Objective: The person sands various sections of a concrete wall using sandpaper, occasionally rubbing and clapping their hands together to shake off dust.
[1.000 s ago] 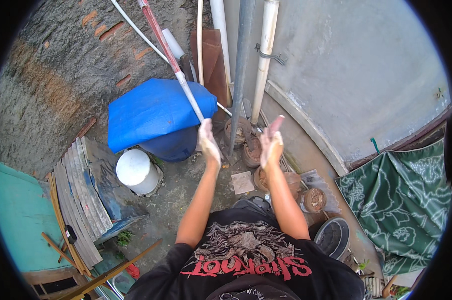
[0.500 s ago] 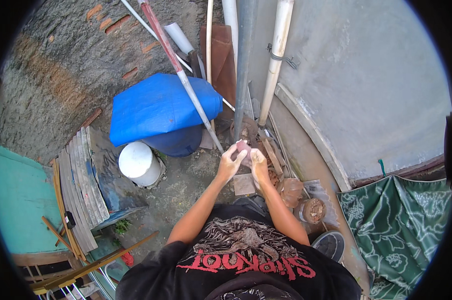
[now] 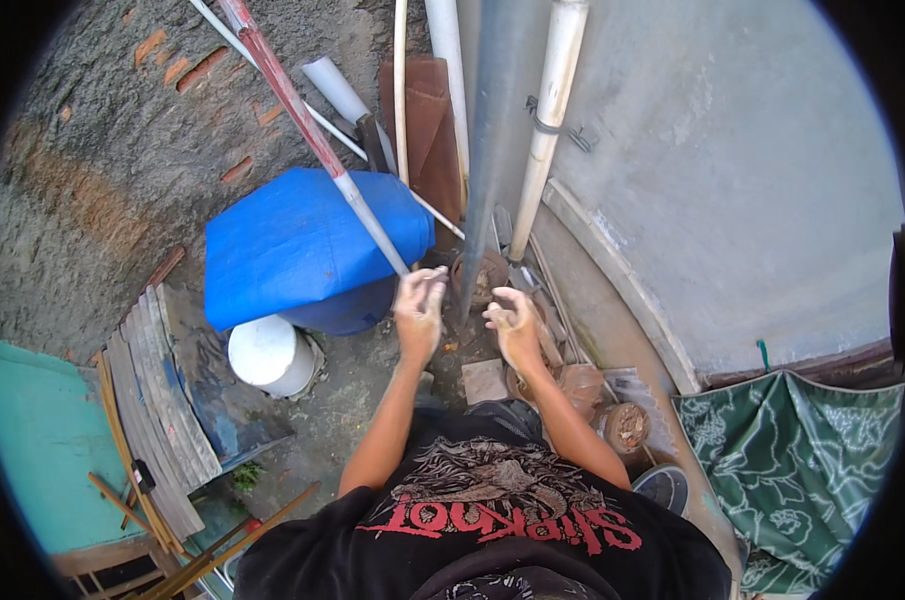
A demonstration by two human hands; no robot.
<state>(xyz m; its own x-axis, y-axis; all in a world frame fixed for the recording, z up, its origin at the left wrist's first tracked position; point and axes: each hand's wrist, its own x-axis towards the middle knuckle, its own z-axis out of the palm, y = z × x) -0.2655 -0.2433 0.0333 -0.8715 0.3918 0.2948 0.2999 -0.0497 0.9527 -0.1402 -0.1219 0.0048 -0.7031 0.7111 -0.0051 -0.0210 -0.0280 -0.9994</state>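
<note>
My left hand [image 3: 419,315] is raised in front of me, fingers loosely curled and apart, dusted pale, with nothing visible in it. Its fingertips are in line with the lower end of a red-and-white pole [image 3: 368,220]; I cannot tell whether they touch. To the right, my right hand [image 3: 514,328] is also open, fingers bent and apart, with nothing in it. A grey metal pole [image 3: 483,150] runs down between the hands. Beyond them, at its foot, sits a round brown pot [image 3: 490,272] with lumpy contents. A square tile [image 3: 486,382] lies below my right hand.
A blue tarp [image 3: 313,235] covers a dark blue drum, beside a white bucket [image 3: 271,357]. Corrugated sheets [image 3: 163,390] lean at left. White pipes [image 3: 550,130] stand against the grey wall [image 3: 713,170]. A brown-filled tub [image 3: 628,425] and green patterned cloth [image 3: 788,470] are at right.
My hands, together on a small pinkish lump before, have separated, left hand to the left and right hand slightly down. The lump no longer shows in them. The view has shifted slightly.
</note>
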